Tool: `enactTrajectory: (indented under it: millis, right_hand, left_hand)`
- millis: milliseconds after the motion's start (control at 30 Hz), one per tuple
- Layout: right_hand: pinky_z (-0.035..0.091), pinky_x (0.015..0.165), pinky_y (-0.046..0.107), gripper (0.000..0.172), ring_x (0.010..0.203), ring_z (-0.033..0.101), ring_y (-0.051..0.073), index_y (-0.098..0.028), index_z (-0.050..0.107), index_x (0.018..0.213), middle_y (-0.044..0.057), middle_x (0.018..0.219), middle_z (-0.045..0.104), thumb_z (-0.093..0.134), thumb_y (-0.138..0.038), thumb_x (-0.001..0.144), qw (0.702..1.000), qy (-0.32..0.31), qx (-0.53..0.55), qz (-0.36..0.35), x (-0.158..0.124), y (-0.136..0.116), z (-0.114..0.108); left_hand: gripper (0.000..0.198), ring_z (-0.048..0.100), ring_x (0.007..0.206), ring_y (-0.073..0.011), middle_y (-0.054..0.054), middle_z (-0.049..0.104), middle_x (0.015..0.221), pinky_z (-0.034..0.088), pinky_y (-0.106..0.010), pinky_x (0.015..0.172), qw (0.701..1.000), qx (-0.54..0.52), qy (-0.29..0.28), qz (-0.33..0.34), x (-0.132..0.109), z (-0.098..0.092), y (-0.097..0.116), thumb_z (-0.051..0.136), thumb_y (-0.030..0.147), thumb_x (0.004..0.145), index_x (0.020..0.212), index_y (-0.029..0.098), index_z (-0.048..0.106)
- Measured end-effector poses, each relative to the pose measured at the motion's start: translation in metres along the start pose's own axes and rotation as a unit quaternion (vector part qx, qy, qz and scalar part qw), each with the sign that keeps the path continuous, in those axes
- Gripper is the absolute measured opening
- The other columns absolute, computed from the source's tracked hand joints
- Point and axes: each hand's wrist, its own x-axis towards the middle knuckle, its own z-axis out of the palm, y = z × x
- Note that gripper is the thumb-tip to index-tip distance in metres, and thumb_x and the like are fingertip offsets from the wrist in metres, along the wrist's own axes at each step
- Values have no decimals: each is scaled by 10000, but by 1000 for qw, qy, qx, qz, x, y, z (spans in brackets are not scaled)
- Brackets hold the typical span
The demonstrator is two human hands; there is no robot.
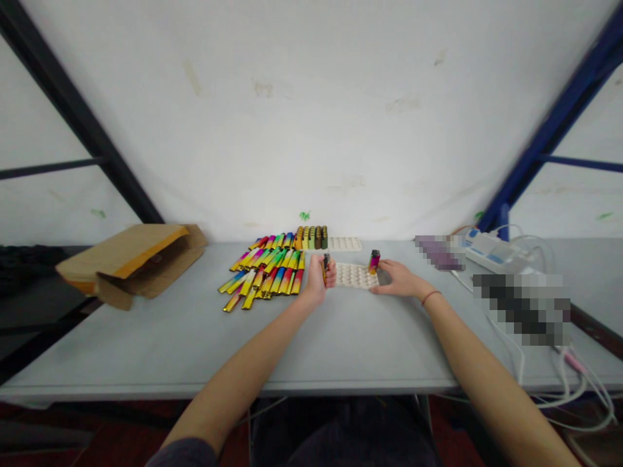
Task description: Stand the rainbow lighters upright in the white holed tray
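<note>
Your left fingers [331, 277] clamp a lighter [326, 261], right fingers [388, 264] apart; near tray [354, 275] holds one lighter [374, 262] at two o'clock, loose lighters [281, 279] remain at nine.

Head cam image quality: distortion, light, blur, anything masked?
Head view: apparent wide-angle stretch, black post and blue post splaying outward; head view: diffuse light, shine on the piled lighters; head view: soft detail around the left hand; head view: pixelation over a purple item and a dark item.
</note>
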Motion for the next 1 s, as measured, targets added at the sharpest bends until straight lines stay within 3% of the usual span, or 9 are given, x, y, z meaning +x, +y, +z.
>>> enactTrajectory:
  millis: [133, 233, 367, 467, 567, 833, 1000]
  right_hand:
    - [410, 1074, 549, 714, 1261, 561, 397, -175, 635, 1283, 202, 1350, 609, 767, -616, 738, 1000, -2, -20, 4, 0, -4, 1]
    - [388, 1085, 564, 719, 1262, 551, 396, -174, 634, 1289, 209, 1354, 593, 766, -622, 741, 1000, -3, -23, -1, 0, -7, 2]
    - [384, 1082, 578, 693, 1252, 550, 401, -194, 651, 1264, 202, 1337, 596, 778, -620, 731, 1000, 3, -22, -9, -1, -11, 2]
    - [371, 1091, 597, 686, 1301, 511, 415, -205, 650, 1263, 198, 1367, 588, 784, -611, 726, 1000, 1, -17, -25, 0, -16, 2]
    - [372, 1097, 600, 702, 1327, 490, 419, -198, 645, 1272, 199, 1393, 577, 783, -611, 722, 999, -8, -7, -46, 1, -21, 4]
    - [406, 1090, 550, 696, 1279, 537, 386, -200, 646, 1273, 179, 1358, 598, 789, -600, 722, 998, -12, 4, -65, 3, -25, 7]
    - [426, 1085, 527, 701, 1250, 571, 381, -183, 650, 1277, 187, 1348, 607, 802, -574, 715, 997, -5, 22, -68, 3, -24, 6]
  left_hand:
    - [346, 186, 373, -64, 79, 246, 473, 148, -179, 377, 999, -15, 33, 30, 1, 0, 1, 389, 460, 848, 601, 221, 356]
    - [337, 228, 388, -74, 92, 280, 502, 181, -176, 386, 999, -1, 17, 30, 2, 0, 0, 408, 517, 872, 706, 224, 407]
    - [241, 381, 471, -94, 82, 438, 601, 342, -185, 463, 991, 100, -13, 87, 1, 3, -7, 537, 459, 874, 885, 238, 443]
    - [189, 557, 732, -129, 9, 577, 793, 472, -223, 669, 951, 229, -20, 206, -2, 3, -12, 626, 384, 871, 903, 217, 544]
    - [141, 582, 933, -175, -46, 620, 967, 476, -247, 778, 907, 317, -29, 277, -4, 2, -15, 705, 304, 826, 913, 200, 664]
    - [171, 632, 860, -188, -59, 680, 974, 508, -294, 810, 898, 351, -90, 249, 3, 2, -31, 736, 281, 804, 957, 205, 752]
    - [166, 654, 881, -209, -69, 704, 974, 514, -318, 838, 867, 409, -104, 266, 8, 4, -39, 704, 301, 835, 970, 212, 743]
